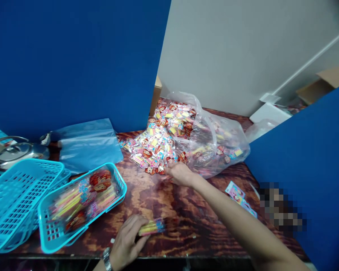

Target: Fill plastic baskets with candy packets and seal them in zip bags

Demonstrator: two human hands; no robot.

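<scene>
Near the table's front edge my left hand (pixel 130 235), with a watch at the wrist, is closed round a small bundle of yellow and pink packets (pixel 151 227). My right hand (pixel 180 174) reaches to the front edge of a heap of small clear packets (pixel 158 145) with red-haired doll pictures. Its fingertips touch or nearly touch a packet there; they are blurred, and what they hold cannot be made out. Behind it, a clear plastic bag (pixel 228 137) lies on its side, its mouth toward the heap, with more packets inside.
A blue basket (pixel 120 180) holding similar packets stands at the left, beside stacked blue baskets (pixel 25 203). Behind are a clear plastic sheet (pixel 87 145) and a kettle (pixel 19 150). Printed cards (pixel 240 197) lie right on the wooden table (pixel 194 222). Blue partitions (pixel 73 67) flank it.
</scene>
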